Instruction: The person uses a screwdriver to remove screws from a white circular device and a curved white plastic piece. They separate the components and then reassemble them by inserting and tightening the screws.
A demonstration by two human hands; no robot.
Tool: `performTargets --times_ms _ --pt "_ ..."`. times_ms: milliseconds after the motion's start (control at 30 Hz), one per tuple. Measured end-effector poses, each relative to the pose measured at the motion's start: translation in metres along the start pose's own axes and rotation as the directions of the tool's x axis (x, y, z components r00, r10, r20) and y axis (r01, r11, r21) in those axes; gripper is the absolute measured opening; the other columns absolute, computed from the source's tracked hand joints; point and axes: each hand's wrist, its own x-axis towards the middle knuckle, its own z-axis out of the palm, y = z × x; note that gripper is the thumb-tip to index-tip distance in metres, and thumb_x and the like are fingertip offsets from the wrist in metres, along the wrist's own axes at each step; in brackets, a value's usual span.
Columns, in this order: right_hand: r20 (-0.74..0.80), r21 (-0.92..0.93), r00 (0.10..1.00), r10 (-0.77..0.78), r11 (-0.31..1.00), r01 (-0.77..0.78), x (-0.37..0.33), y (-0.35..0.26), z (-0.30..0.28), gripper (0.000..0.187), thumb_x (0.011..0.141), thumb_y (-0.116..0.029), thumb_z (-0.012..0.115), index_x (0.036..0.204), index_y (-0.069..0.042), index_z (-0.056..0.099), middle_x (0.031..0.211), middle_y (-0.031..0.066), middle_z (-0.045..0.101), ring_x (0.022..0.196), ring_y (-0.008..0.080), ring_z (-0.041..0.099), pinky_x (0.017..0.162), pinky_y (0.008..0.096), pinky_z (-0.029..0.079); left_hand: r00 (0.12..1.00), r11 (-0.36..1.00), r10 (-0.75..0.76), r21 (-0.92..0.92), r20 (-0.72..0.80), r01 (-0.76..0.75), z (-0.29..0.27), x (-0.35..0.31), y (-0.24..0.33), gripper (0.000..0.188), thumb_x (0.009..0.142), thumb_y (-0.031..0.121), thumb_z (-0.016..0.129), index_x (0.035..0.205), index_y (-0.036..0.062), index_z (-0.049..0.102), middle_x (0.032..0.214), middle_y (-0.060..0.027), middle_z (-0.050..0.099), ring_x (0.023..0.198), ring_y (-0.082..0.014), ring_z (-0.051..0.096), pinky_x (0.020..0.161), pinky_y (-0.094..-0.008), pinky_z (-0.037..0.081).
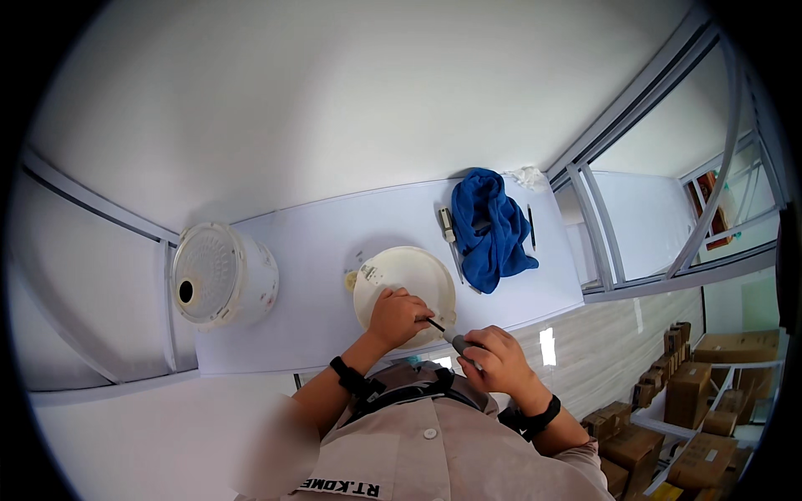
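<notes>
A round white plastic piece [401, 263], like a shallow lid or cover, lies near the front edge of the white table. My left hand [398, 317] rests over its near part, fingers bent and drawn together; what they pinch, if anything, is hidden. In my right hand [494, 357] is a screwdriver [459, 341] with a grey handle, my fingers wrapped round it. Its dark shaft points up and left and ends at my left fingertips, over the white piece's near right rim.
A white tub-shaped part [266, 271] with a dark round hole stands at the table's left. To the right lie a crumpled blue cloth [484, 234], a tool with a pale handle [447, 225] and a thin black pen-like stick [531, 227]. Cardboard boxes [689, 392] fill the lower right.
</notes>
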Motion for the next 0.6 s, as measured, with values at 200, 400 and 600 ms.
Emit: performTargets --times_ms 200,400,600 --pt "-0.068 -0.049 0.996 0.055 0.997 -0.059 -0.002 -0.009 0.007 0.032 0.079 -0.008 0.082 0.100 -0.008 0.059 0.100 0.0117 0.062 0.078 0.0307 0.066 0.067 0.0392 0.057 0.999 0.999 -0.015 -0.038 -0.030 0.014 0.000 -0.001 0.001 0.017 0.072 0.026 0.084 0.089 0.0253 0.083 0.094 0.0104 0.077 0.094 -0.0151 0.061 0.088 -0.0360 0.042" --pt "-0.090 -0.210 0.949 0.302 0.926 -0.315 0.012 -0.033 0.014 0.030 0.082 -0.014 0.083 0.098 -0.007 0.058 0.085 0.0096 0.059 0.062 0.0284 0.063 0.052 0.0370 0.052 0.999 0.998 -0.014 -0.068 -0.046 0.010 0.001 -0.003 0.002 0.017 0.072 0.024 0.085 0.088 0.0243 0.083 0.093 0.0099 0.076 0.094 -0.0158 0.060 0.089 -0.0366 0.041" --pt "0.025 -0.526 0.812 0.583 0.699 -0.485 0.058 -0.067 -0.001 0.032 0.090 -0.030 0.078 0.088 -0.006 0.057 0.066 0.0083 0.057 0.051 0.0275 0.061 0.043 0.0379 0.046 0.999 0.993 -0.036 -0.117 -0.006 0.035 0.004 -0.001 -0.004 0.019 0.072 0.025 0.085 0.092 0.0246 0.083 0.093 0.0100 0.076 0.096 -0.0155 0.061 0.095 -0.0389 0.039"
